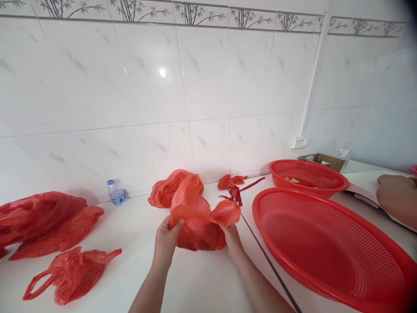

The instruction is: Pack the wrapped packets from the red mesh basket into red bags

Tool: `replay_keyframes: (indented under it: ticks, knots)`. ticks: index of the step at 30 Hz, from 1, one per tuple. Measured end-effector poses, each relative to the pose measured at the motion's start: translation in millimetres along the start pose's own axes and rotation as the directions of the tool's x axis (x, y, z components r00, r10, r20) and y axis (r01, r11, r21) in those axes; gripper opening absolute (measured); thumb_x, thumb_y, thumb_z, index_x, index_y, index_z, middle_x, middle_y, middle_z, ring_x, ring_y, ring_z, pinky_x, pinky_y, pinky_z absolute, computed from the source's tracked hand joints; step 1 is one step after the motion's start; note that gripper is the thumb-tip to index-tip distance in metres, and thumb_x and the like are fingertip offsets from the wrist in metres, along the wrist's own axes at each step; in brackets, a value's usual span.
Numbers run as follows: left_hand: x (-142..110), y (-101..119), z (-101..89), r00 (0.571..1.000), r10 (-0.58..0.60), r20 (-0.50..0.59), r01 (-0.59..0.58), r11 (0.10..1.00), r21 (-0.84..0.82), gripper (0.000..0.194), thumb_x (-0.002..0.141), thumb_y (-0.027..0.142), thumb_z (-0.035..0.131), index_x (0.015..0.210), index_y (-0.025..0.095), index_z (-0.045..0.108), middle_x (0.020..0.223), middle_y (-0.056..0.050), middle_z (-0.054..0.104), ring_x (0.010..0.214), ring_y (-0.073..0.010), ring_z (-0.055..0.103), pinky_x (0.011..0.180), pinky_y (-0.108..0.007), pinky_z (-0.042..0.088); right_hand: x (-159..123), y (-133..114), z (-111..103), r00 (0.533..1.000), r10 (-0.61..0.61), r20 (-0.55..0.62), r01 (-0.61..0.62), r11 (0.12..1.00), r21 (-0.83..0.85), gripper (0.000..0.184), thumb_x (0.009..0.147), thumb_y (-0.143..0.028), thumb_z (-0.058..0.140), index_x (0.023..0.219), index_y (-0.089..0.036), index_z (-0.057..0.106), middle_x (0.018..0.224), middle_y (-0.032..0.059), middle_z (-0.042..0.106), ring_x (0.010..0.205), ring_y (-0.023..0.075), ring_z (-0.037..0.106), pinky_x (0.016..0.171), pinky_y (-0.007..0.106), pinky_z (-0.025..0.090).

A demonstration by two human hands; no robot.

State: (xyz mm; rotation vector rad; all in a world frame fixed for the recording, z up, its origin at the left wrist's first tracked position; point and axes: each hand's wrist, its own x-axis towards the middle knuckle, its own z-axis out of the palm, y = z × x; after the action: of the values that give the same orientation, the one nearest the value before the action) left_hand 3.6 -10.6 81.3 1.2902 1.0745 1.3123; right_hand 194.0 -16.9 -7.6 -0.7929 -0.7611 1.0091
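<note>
The translucent red plastic bag (202, 232) lies at the person's 12 o'clock. The left hand (165, 241) pinches its edge at 9 o'clock; the right hand's (233, 239) fingertips are hidden, grip indeterminable. Handle thin film gently, tensioning evenly.

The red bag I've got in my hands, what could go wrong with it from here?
The thin red bag might tear where the left hand and right hand grip its rim. Its mouth looks loose and folded over, so contents could spill if it tips. The ribbon lying just behind could perhaps get snagged.
</note>
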Motion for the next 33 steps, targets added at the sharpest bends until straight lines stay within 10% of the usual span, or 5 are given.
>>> replay_keyframes:
  ticks: [8, 15, 23, 28, 33]
  knots:
    - [-8.9, -23.7, -15.6, 0.997, -0.075, 0.018, 0.077, 0.978, -0.192, 0.079, 0.063, 0.043, 0.079, 0.13, 0.022, 0.043, 0.128, -0.015, 0.057, 0.112, -0.0329, 0.057, 0.087, -0.043, 0.051, -12.4, -11.5, 8.3, 0.986, 0.091, 0.14, -0.103, 0.991, 0.083, 0.057, 0.067, -0.033, 0.077, 0.119, -0.021, 0.057, 0.119, 0.0097, 0.064, 0.11, 0.0281, 0.059, 0.093, 0.043, 0.047]
    - [-10.6, -34.0, -27.7, 0.881, -0.137, 0.454, 0.247, 0.95, -0.192, 0.067, 0.066, 0.037, 0.078, 0.126, 0.022, 0.054, 0.126, -0.013, 0.061, 0.117, -0.0358, 0.054, 0.098, -0.05, 0.043, -17.0, -2.6, 3.0, 0.926, 0.337, 0.169, -0.36, 0.924, 0.128, 0.044, 0.07, -0.035, 0.074, 0.109, -0.017, 0.062, 0.111, 0.0102, 0.068, 0.102, 0.0282, 0.063, 0.09, 0.043, 0.049]
    - [-6.0, -69.9, -27.7, 0.905, -0.235, 0.356, 0.396, 0.772, -0.497, 0.043, 0.071, 0.035, 0.074, 0.109, 0.015, 0.064, 0.116, -0.017, 0.066, 0.105, -0.0332, 0.063, 0.092, -0.048, 0.048, -3.8, -18.3, 3.5, 0.945, 0.291, 0.146, -0.31, 0.942, 0.128, 0.046, 0.066, -0.027, 0.076, 0.11, -0.022, 0.063, 0.112, 0.0063, 0.068, 0.107, 0.0289, 0.061, 0.097, 0.047, 0.045]
    - [-0.9, -73.8, -21.4, 0.962, -0.177, 0.206, 0.248, 0.882, -0.4, 0.042, 0.067, 0.035, 0.078, 0.102, 0.016, 0.066, 0.107, -0.013, 0.07, 0.099, -0.0319, 0.065, 0.086, -0.043, 0.051, -4.3, -17.7, 17.6, 0.925, 0.294, 0.24, -0.314, 0.948, 0.05, 0.071, 0.058, -0.053, 0.077, 0.119, -0.021, 0.059, 0.115, 0.0116, 0.066, 0.109, 0.0328, 0.059, 0.09, 0.048, 0.049]
    - [-3.9, -74.5, -19.0, 0.914, -0.183, 0.361, 0.369, 0.746, -0.555, 0.045, 0.07, 0.036, 0.076, 0.107, 0.014, 0.063, 0.109, -0.015, 0.069, 0.102, -0.0323, 0.064, 0.088, -0.044, 0.05, -6.3, -15.1, 15.8, 0.884, 0.398, 0.244, -0.404, 0.914, -0.028, 0.059, 0.064, -0.038, 0.079, 0.117, -0.021, 0.059, 0.118, 0.0094, 0.065, 0.108, 0.0309, 0.06, 0.092, 0.046, 0.048]
